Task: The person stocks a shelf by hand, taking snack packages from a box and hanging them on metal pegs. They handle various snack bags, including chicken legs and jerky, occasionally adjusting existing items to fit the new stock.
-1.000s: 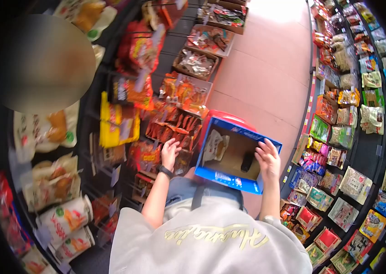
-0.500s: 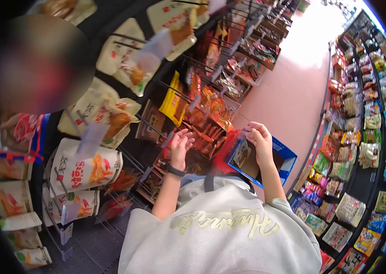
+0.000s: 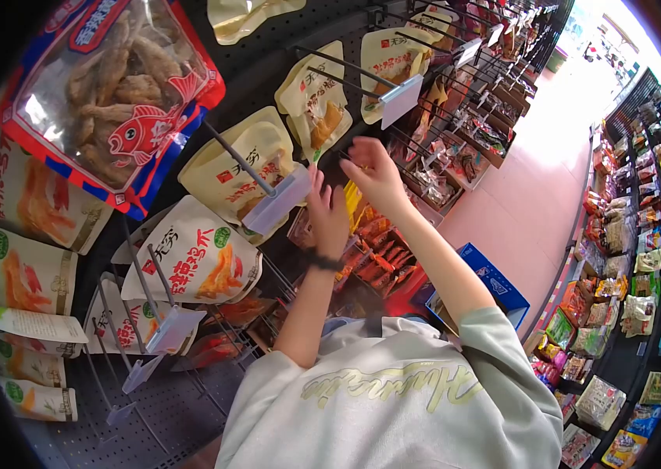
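Observation:
My left hand [image 3: 326,217], with a dark band on its wrist, reaches up between the hanging snack bags. Its fingers are stretched out, and their tips are right at the lower tip of a cream snack bag [image 3: 315,109]. Beside it, further right, my right hand [image 3: 379,173] is raised with fingers bent inward and thumb close to them; what they hold, if anything, is hidden. A second cream snack bag [image 3: 241,152] hangs left of my left hand, behind a clear price-tag holder [image 3: 277,202]. Behind my hands, a yellow packet [image 3: 354,205] is partly covered.
A large blue-and-red bag of dried snack [image 3: 123,105] hangs at upper left. Below it are chicken-feet bags [image 3: 194,254] on metal hooks. A blue box [image 3: 494,285] stands low by my right arm. Across the pink floor [image 3: 494,195] runs another packed shelf [image 3: 631,258].
Both hands have risen toward the hanging cream bags and come closer together. The view has shifted, bringing the blue-and-red bag into full sight at upper left.

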`<state>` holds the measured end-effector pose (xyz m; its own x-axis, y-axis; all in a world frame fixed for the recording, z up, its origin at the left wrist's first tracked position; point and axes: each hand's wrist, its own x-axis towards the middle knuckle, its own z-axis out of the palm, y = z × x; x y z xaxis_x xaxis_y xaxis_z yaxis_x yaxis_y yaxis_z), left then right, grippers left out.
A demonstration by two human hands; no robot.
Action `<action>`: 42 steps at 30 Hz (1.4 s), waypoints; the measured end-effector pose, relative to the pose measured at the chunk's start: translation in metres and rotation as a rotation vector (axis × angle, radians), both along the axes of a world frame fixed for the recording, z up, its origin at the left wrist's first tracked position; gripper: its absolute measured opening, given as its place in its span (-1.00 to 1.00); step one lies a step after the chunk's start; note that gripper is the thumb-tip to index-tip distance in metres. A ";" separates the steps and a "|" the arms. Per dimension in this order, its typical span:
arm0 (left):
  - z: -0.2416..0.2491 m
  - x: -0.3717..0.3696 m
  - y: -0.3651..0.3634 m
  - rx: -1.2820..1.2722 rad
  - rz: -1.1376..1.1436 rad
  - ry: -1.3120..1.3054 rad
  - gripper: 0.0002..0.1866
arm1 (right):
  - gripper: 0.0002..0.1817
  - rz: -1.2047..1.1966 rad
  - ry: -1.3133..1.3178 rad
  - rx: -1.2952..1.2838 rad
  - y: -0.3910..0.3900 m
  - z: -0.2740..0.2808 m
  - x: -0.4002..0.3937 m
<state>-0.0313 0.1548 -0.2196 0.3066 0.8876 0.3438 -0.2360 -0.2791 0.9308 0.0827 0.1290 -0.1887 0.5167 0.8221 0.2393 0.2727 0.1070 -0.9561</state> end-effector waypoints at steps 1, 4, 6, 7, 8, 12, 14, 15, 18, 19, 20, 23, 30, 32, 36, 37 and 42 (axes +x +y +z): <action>-0.002 0.013 0.006 0.035 0.064 0.014 -0.38 | -0.35 -0.049 -0.087 0.025 0.015 0.008 0.000; -0.006 0.040 0.024 0.264 0.233 0.060 -0.28 | -0.18 -0.241 -0.413 0.151 0.059 0.016 0.001; -0.002 0.057 0.023 0.242 0.245 -0.106 -0.34 | -0.18 -0.335 -0.551 0.194 0.072 0.017 -0.004; -0.016 0.063 0.039 0.072 0.095 -0.319 -0.37 | -0.22 -0.355 -0.572 0.190 0.074 0.026 -0.010; -0.043 0.070 0.066 -0.101 -0.058 -0.529 -0.39 | -0.26 -0.374 -0.592 0.187 0.075 0.032 -0.014; -0.067 0.086 0.086 0.027 0.283 0.084 -0.59 | -0.56 -0.417 -0.618 0.276 0.085 0.039 -0.019; -0.070 0.088 0.085 0.160 0.389 0.287 -0.64 | -0.60 -0.428 -0.689 0.278 0.085 0.039 -0.015; -0.070 0.089 0.084 0.188 0.420 0.335 -0.64 | -0.62 -0.432 -0.724 0.278 0.084 0.039 -0.014; -0.066 0.090 0.085 0.195 0.388 0.336 -0.64 | -0.65 -0.471 -0.745 0.350 0.079 0.041 -0.012; -0.064 0.091 0.085 0.188 0.357 0.322 -0.64 | -0.66 -0.464 -0.745 0.382 0.079 0.041 -0.012; -0.062 0.092 0.084 0.174 0.327 0.306 -0.64 | -0.67 -0.458 -0.745 0.415 0.078 0.042 -0.011; -0.059 0.093 0.082 0.127 0.239 0.256 -0.65 | -0.67 -0.464 -0.714 0.460 0.071 0.050 -0.014; -0.041 0.086 0.053 0.089 0.148 0.164 -0.65 | -0.62 -0.539 -0.764 0.524 0.047 0.040 -0.015; -0.034 0.079 0.042 0.079 0.126 0.137 -0.65 | -0.60 -0.528 -0.747 0.530 0.037 0.036 -0.015; -0.024 0.069 0.023 0.065 0.090 0.111 -0.66 | -0.55 -0.535 -0.803 0.553 0.020 0.036 -0.012; -0.022 0.068 0.020 0.062 0.080 0.105 -0.66 | -0.54 -0.532 -0.822 0.556 0.016 0.037 -0.012; -0.020 0.066 0.004 0.048 0.037 0.097 -0.66 | -0.59 -0.527 -0.836 0.503 0.001 0.039 -0.012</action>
